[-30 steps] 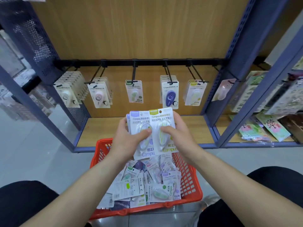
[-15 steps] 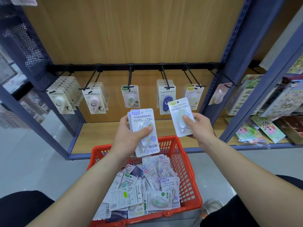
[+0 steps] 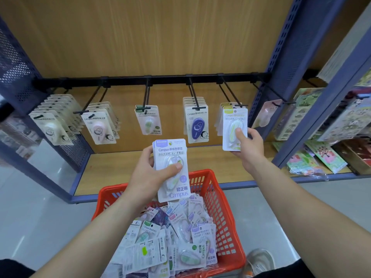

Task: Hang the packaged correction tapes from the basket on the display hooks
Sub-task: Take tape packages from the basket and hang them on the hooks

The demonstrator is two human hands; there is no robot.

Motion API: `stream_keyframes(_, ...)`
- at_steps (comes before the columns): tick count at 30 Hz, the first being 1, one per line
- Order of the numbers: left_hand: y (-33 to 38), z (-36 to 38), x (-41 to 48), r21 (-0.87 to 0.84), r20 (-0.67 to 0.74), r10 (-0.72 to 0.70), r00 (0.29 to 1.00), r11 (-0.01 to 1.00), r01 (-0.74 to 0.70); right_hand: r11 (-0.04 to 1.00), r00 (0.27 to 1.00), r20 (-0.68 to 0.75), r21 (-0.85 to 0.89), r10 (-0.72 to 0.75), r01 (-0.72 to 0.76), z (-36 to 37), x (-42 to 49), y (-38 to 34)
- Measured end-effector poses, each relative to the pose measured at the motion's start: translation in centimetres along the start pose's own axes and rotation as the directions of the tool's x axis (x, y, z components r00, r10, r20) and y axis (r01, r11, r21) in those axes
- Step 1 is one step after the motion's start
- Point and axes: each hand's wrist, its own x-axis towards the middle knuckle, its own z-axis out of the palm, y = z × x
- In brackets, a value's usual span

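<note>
My right hand (image 3: 248, 144) pinches a yellow-topped correction tape pack (image 3: 232, 119) and holds its top up at the tip of the second hook from the right (image 3: 233, 98), where matching yellow packs hang. My left hand (image 3: 149, 173) grips a small stack of packs (image 3: 172, 163) with a purple-topped one in front, above the red basket (image 3: 220, 199). Several loose packs (image 3: 176, 237) fill the basket below my arms.
A black rail (image 3: 152, 80) carries several hooks with cream, pink, green and dark blue tape packs. The wooden shelf board (image 3: 124, 169) lies under them. Blue uprights (image 3: 281, 63) frame the bay; sticker packs (image 3: 321, 157) fill the shelf to the right.
My right hand has carried the yellow-topped pack away from the stack, up and to the right, to the hook with yellow packs. My left hand keeps the stack.
</note>
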Motion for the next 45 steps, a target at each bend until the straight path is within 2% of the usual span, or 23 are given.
stream_keyframes(5, -0.5, -0.3, 0.8, -0.008, 0.017, -0.012, 1.000, 1.000, 0.012, 0.999, 0.999, -0.041, 0.034, -0.030, 0.032, 0.5, 0.9, 0.2)
stream_keyframes(10, -0.8, -0.7, 1.2, -0.014, 0.023, -0.009, 1.000, 1.000, 0.010, 0.997, 0.996, -0.076, -0.063, -0.046, 0.041, 1.3, 1.7, 0.4)
stream_keyframes(14, -0.9, -0.9, 1.3, -0.025, 0.019, -0.004, 1.000, 1.000, 0.004, 0.970, 0.994, -0.107, -0.241, -0.008, -0.018, 1.8, 3.0, 0.4)
stream_keyframes(16, -0.9, -1.1, 1.3, -0.031, 0.022, -0.001, 1.000, 1.000, 0.001, 0.907, 0.989, -0.144, -0.415, 0.008, -0.068, 2.0, 3.0, 0.6)
stream_keyframes(18, -1.0, -1.3, 1.4, -0.039, 0.023, -0.004, 1.000, 0.999, 0.005, 0.875, 0.985, -0.173, -0.476, 0.000, -0.084, 2.3, 1.3, 1.3)
stream_keyframes(20, -1.0, -1.6, 1.6, -0.044, 0.018, 0.000, 1.000, 0.999, 0.001, 0.926, 0.998, -0.067, -0.377, -0.013, -0.013, 3.1, -2.2, 2.4)
stream_keyframes(22, -1.1, -2.1, 1.9, -0.036, 0.000, 0.004, 1.000, 0.999, -0.004, 0.961, 0.983, 0.186, -0.274, 0.005, 0.047, 4.8, -6.6, 3.3)
stream_keyframes(24, -1.2, -2.8, 2.1, -0.037, -0.028, 0.006, 1.000, 0.999, -0.007, 0.960, 0.892, 0.452, -0.238, -0.023, 0.146, 6.8, -10.5, 3.6)
stream_keyframes(25, -1.1, -3.3, 2.1, -0.047, -0.045, 0.013, 0.999, 0.999, -0.015, 0.959, 0.840, 0.541, -0.217, -0.038, 0.183, 7.6, -12.0, 3.7)
stream_keyframes(27, -1.0, -4.5, 2.1, -0.083, -0.074, 0.027, 0.997, 0.996, -0.033, 0.966, 0.782, 0.622, -0.178, -0.037, 0.187, 9.1, -14.4, 3.2)
stream_keyframes(30, -0.8, -5.8, 1.4, -0.117, -0.094, 0.050, 0.994, 0.991, -0.060, 0.974, 0.780, 0.626, -0.167, -0.013, 0.150, 10.3, -16.3, 2.8)
stream_keyframes(34, -1.1, -6.8, 0.4, -0.147, -0.123, 0.065, 0.990, 0.986, -0.083, 0.949, 0.806, 0.590, -0.220, -0.054, 0.225, 11.5, -17.4, 3.1)
stream_keyframes(37, -1.3, -7.8, 0.0, -0.138, -0.129, 0.060, 0.990, 0.987, -0.078, 0.956, 0.807, 0.585, -0.189, -0.076, 0.227, 12.0, -18.1, 3.5)
stream_keyframes(42, -1.2, -8.6, -0.1, -0.079, -0.071, 0.074, 0.995, 0.994, -0.080, 0.995, 0.869, 0.495, -0.079, -0.013, 0.060, 11.7, -18.5, 2.2)
stream_keyframes(45, 0.0, -8.7, -0.2, -0.055, -0.012, 0.104, 0.995, 0.993, -0.104, 0.999, 0.886, 0.463, -0.023, -0.026, 0.041, 11.0, -18.4, 0.4)
